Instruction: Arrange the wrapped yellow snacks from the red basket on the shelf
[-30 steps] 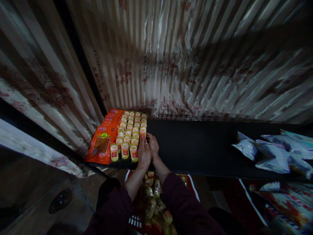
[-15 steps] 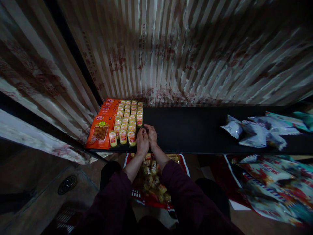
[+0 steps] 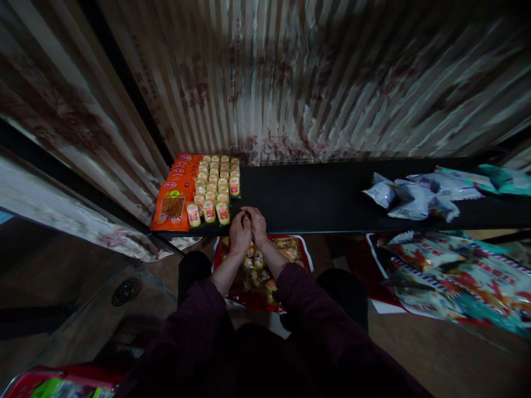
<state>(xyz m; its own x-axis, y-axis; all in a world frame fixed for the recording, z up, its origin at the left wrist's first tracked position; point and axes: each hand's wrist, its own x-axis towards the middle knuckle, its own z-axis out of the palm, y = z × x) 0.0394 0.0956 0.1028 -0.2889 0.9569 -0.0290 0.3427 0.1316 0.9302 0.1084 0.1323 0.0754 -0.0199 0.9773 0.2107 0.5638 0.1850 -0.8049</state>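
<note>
My left hand point(image 3: 240, 235) and my right hand point(image 3: 258, 225) are close together over the front edge of a black shelf point(image 3: 307, 193). Their fingers are curled inward and the fingertips nearly meet. Whatever lies between them is hidden. Just to their left stand rows of small yellow wrapped packs point(image 3: 209, 211) with red and white labels. Orange snack packets point(image 3: 172, 207) line up beyond these at the shelf's left end. Below my forearms is a red basket point(image 3: 307, 260) holding more yellow wrapped pieces.
Silvery bags point(image 3: 410, 199) lie on the shelf's right part, beside teal packets point(image 3: 504, 178). A second red container point(image 3: 369, 265) with large printed bags point(image 3: 468, 271) sits low at right. A pink-red basket point(image 3: 20, 381) with green packets is at lower left. Striped sheeting point(image 3: 269, 83) backs the shelf.
The view has shifted, bringing the lower-left basket into sight. My hands have drawn back slightly toward the shelf's front edge, still together. The packs on the shelf look the same.
</note>
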